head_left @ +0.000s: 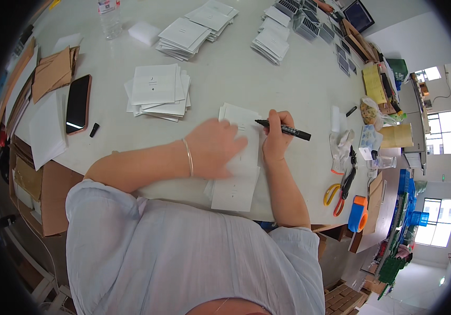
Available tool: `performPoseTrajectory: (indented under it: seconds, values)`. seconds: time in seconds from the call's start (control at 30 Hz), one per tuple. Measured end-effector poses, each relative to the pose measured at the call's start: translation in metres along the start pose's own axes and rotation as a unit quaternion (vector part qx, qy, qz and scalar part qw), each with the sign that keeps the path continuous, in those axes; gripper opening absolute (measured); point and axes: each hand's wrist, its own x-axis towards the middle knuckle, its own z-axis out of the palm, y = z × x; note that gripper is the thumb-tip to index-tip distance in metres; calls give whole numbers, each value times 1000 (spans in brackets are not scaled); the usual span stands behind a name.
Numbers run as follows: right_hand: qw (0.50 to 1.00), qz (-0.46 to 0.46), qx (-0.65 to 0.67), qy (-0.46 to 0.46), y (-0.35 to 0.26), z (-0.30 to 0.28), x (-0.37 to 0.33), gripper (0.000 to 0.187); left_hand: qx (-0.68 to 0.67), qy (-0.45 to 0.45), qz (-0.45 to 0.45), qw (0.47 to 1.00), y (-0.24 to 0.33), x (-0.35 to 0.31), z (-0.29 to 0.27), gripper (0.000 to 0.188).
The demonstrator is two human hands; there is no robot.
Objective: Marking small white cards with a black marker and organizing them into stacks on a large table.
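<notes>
My right hand point(278, 135) is closed around a black marker pen point(296, 133), its uncapped tip pointing left above the white paper cards point(236, 193). These cards lie overlapped in a column before me, with small dark print on them. Over the middle of the column, blurred by motion, is my left hand point(216, 148), palm down with thumb and fingers apart. It holds nothing I can see, and whether it touches the cards I cannot tell. A small black cap-like piece point(94, 129) lies far to the left, beside a phone point(79, 104).
Stacks of white cards point(154, 84) stand farther back, near a water bottle point(110, 20). Scissors point(338, 197), pliers-like cutters point(349, 176), a glove point(341, 149) and an orange-blue tape dispenser point(358, 213) lie right. Cardboard pieces point(52, 73) lie left. Another person's hand point(324, 7) shows at the far right.
</notes>
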Motion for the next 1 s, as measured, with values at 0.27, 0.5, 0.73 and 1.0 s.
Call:
performPoseTrajectory:
  seconds: [0.27,0.5,0.73,1.0]
  values:
    - [982,-28,-159,-99,2,12,-4,25,6,43,34,998,-16,8,15,45]
    - [973,-75,-202,-80,10,9,-3,24,3,35,-28,999,-41,19,21,56]
    - [964,-85,-238,-87,12,8,-2,26,-15,27,-28,999,-40,21,20,56]
    - [974,-72,-185,-106,9,3,-9,25,27,90,-33,995,-42,20,29,49]
